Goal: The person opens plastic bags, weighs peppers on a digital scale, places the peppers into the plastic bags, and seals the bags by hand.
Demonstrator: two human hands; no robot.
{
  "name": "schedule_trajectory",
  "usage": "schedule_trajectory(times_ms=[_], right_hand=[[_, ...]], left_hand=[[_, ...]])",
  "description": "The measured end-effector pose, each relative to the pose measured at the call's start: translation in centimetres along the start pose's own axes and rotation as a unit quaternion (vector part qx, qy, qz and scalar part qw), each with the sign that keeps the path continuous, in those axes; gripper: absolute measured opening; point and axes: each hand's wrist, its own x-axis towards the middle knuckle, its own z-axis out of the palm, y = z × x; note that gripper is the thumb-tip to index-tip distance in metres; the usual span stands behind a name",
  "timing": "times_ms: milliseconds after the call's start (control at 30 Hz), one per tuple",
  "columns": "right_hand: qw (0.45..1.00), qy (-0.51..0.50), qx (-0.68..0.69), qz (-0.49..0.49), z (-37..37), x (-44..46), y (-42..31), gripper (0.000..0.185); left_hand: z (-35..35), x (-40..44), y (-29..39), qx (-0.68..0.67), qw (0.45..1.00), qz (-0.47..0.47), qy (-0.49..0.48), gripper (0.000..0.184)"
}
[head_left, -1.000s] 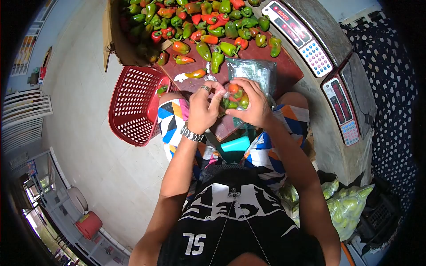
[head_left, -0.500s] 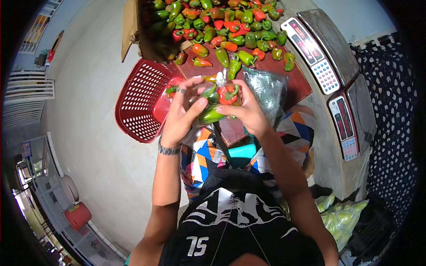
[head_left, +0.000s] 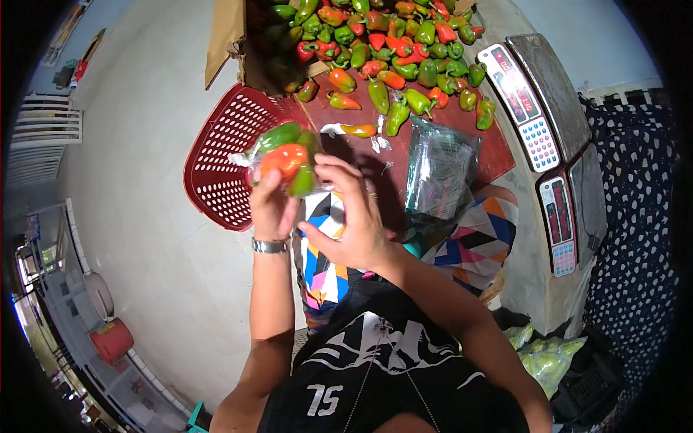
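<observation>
A clear plastic bag of peppers (head_left: 287, 160), red-orange and green, is smeared by motion above the red basket's near side. My left hand (head_left: 271, 208) grips the bag from below, thumb pressed on its front. Beside it, my right hand (head_left: 351, 216) has its fingers and thumb apart, fingertips at the bag's right edge; whether they touch it I cannot tell. The red perforated basket (head_left: 216, 159) is partly hidden behind the bag. A stack of clear plastic bags (head_left: 442, 173) lies on the red tabletop (head_left: 498, 155) to the right.
Many loose red and green peppers (head_left: 397, 50) spread over the far tabletop, beside an open cardboard box (head_left: 229, 43). Two digital scales (head_left: 540, 144) stand on a concrete ledge at right. Filled green bags (head_left: 552, 361) sit on the lower right.
The bagged peppers have moved left from the table front to over the basket, carried by my left hand. My right hand has come off the bag's side and opened.
</observation>
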Motion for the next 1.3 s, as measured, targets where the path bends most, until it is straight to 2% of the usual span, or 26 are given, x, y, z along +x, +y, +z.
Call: schedule_trajectory(times_ms=[67,100,133,167,200,233,333,367,467,533,567,600,667,700,833,933,967,1033,1067,1100,1133,1200,1267,1300], right_hand=[[0.997,0.015,0.028,0.063,-1.3,-0.7,0.4,0.074],[0.998,0.031,-0.028,0.039,-2.4,-0.9,1.5,0.063],[0.996,0.031,-0.074,0.04,-3.9,-1.7,3.0,0.054],[0.986,0.046,-0.16,-0.007,-5.9,-1.8,3.7,0.04],[0.983,0.052,-0.132,0.118,-7.9,-2.4,3.7,0.035],[0.963,0.059,-0.104,0.243,-10.0,-3.4,3.6,0.03],[0.941,0.126,-0.113,0.294,-15.5,-6.0,4.8,0.023],[0.934,0.156,-0.121,0.297,-16.6,-6.7,5.2,0.022],[0.931,0.124,-0.15,0.308,-18.2,-7.0,4.8,0.018],[0.926,0.071,-0.157,0.335,-17.4,-6.9,4.7,0.016],[0.923,0.045,-0.161,0.348,-17.0,-6.8,4.7,0.015],[0.918,0.029,-0.165,0.36,-16.8,-6.6,4.8,0.016],[0.909,-0.006,-0.171,0.38,-16.5,-6.2,5.3,0.016],[0.916,-0.007,-0.181,0.357,-16.3,-6.0,5.5,0.017],[0.918,0.004,-0.19,0.347,-16.5,-6.6,6.4,0.016],[0.92,0.008,-0.192,0.341,-16.8,-6.2,6.4,0.016],[0.921,0.011,-0.207,0.331,-16.9,-6.0,6.0,0.017],[0.921,0.043,-0.25,0.297,-17.6,-5.9,5.2,0.016],[0.918,0.073,-0.278,0.273,-18.1,-6.0,4.9,0.016],[0.913,0.102,-0.305,0.249,-18.5,-6.1,4.5,0.015],[0.913,0.152,-0.273,0.261,-18.9,-6.3,4.2,0.014],[0.903,0.256,-0.205,0.278,-19.8,-7.0,3.5,0.012],[0.888,0.247,-0.225,0.315,-21.1,-7.5,2.5,0.011],[0.88,0.242,-0.234,0.335,-21.5,-8.0,1.9,0.011]], left_hand=[[-1.8,2.0,1.1,-0.048,0.995,-0.041,-0.079,0.083],[-3.2,3.1,1.4,-0.088,0.987,-0.072,-0.113,0.095],[-4.3,4.5,1.8,-0.148,0.974,-0.089,-0.145,0.086],[-6.3,5.6,2.4,-0.087,0.991,-0.078,-0.061,0.078],[-8.8,6.6,3.0,-0.024,0.997,-0.068,0.024,0.072],[-11.3,7.8,3.7,0.007,0.996,-0.061,0.067,0.067],[-18.8,12.0,4.6,0.098,0.984,-0.046,0.142,0.053],[-21.1,13.0,4.7,0.118,0.977,-0.072,0.16,0.05],[-28.0,15.6,3.1,0.219,0.95,-0.126,0.184,0.033],[-39.2,17.5,0.3,0.371,0.877,-0.218,0.215,0.04],[-39.9,17.9,-1.0,0.641,0.69,-0.269,0.203,0.044],[-39.9,18.3,-2.3,0.841,0.43,-0.282,0.168,0.048],[-35.5,16.2,-4.4,0.887,0.361,-0.283,0.059,0.054],[-34.6,15.7,-5.6,0.897,0.332,-0.291,0.005,0.053],[-33.6,16.1,-7.2,0.892,0.27,-0.349,-0.1,0.051],[-35.0,16.6,-6.1,0.897,0.286,-0.327,-0.083,0.049],[-36.0,16.4,-5.3,0.904,0.32,-0.279,-0.042,0.048],[-39.6,16.9,-3.1,0.908,0.397,-0.126,0.03,0.04],[-38.3,17.6,-2.0,0.903,0.408,-0.105,0.085,0.039],[-41.9,18.5,-0.1,0.903,0.423,-0.041,0.067,0.045],[-33.4,17.3,1.0,0.831,0.537,-0.001,0.146,0.05],[-30.5,17.4,3.5,0.597,0.786,0.042,0.154,0.015],[-15.3,13.1,4.3,0.506,0.841,0.072,0.179,0.012],[-9.6,11.1,3.9,0.553,0.803,0.127,0.183,0.01]])
